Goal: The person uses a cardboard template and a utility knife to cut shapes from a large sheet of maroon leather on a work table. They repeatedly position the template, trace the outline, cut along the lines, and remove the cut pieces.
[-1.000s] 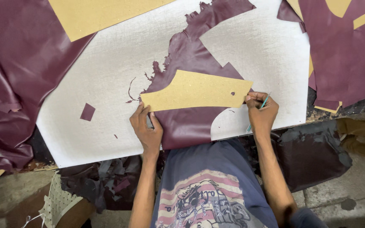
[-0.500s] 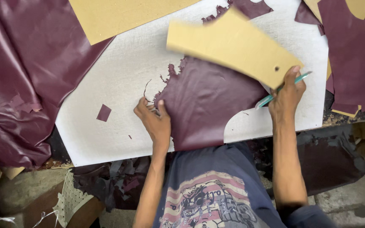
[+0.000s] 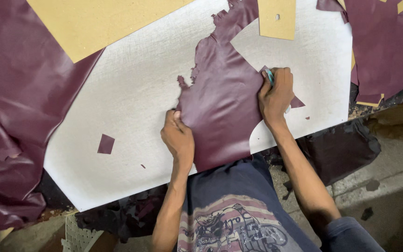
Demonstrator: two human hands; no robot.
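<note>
A ragged piece of maroon leather (image 3: 222,107) lies on the white cutting board (image 3: 131,102), running from the near edge up to the far side. My left hand (image 3: 177,136) pinches the piece's left edge. My right hand (image 3: 276,93) presses on its right edge and is closed around a teal-handled cutting tool (image 3: 269,75), whose tip is hidden under the fingers. A small tan cardboard pattern with a hole (image 3: 277,18) lies on the board beyond the right hand, apart from the leather.
A large maroon hide (image 3: 19,107) drapes off the board's left side. A big tan cardboard sheet (image 3: 94,23) lies at the far left. More maroon leather with tan pieces (image 3: 383,46) sits at the right. Small scraps (image 3: 105,143) dot the board.
The tan pattern that lay on the leather was lifted by my right hand and now lies farther back on the board. Both hands have come down onto the leather's edges.
</note>
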